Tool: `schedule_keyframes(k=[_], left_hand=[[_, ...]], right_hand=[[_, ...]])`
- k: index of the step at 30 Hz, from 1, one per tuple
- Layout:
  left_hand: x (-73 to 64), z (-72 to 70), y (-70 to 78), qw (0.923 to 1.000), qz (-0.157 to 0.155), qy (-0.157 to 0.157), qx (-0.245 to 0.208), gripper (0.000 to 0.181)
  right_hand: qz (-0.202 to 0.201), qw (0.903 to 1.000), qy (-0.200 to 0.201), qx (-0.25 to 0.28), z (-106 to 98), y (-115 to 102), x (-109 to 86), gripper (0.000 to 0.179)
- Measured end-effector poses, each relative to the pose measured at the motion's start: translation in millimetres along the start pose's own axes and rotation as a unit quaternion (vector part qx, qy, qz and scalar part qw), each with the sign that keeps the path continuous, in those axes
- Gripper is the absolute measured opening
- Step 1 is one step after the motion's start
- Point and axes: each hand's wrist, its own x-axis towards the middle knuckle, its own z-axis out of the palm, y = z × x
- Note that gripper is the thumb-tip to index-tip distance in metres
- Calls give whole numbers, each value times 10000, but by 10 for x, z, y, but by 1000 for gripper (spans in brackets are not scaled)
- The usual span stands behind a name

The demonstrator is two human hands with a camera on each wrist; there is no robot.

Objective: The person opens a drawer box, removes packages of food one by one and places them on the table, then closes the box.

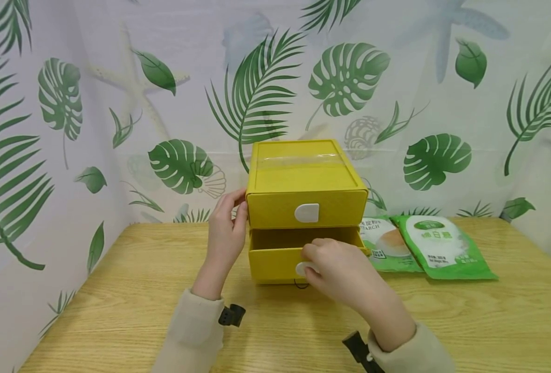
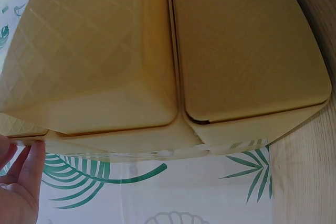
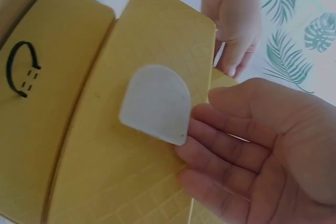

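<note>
In the head view a yellow drawer box [image 1: 306, 166] stands upright on the table. Its middle drawer [image 1: 275, 265] is pulled partway out, while the top drawer [image 1: 271, 210] stands closed. My right hand [image 1: 345, 267] is at the middle drawer's white handle [image 3: 156, 104]; the right wrist view shows bent fingertips along the handle's upper edge, some perhaps tucked behind it. With its fingers, my left hand [image 1: 229, 223] rests against the box's left side, beside the top drawer. A black loop [image 3: 22, 69] marks the lowest drawer [image 2: 252, 51], which is closed.
Two green-and-white bags lie right of the box: a starch bag [image 1: 389, 243] partly behind it, and another filled bag [image 1: 443, 246] overlapping the first. Behind the wooden table [image 1: 135, 290] hangs a leaf-patterned sheet [image 1: 275, 67]. Clear tape [image 1: 303, 160] crosses the box top.
</note>
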Motion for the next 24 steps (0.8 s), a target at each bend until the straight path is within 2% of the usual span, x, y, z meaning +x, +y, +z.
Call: schedule_keyframes(k=[13, 24], left_hand=[[2, 1, -3, 10000, 0, -14, -16, 24], [-2, -1, -2, 10000, 37, -29, -23, 24]], right_hand=[[98, 9996, 207, -153, 129, 89, 53, 2], [135, 9987, 388, -313, 227, 149, 83, 12]])
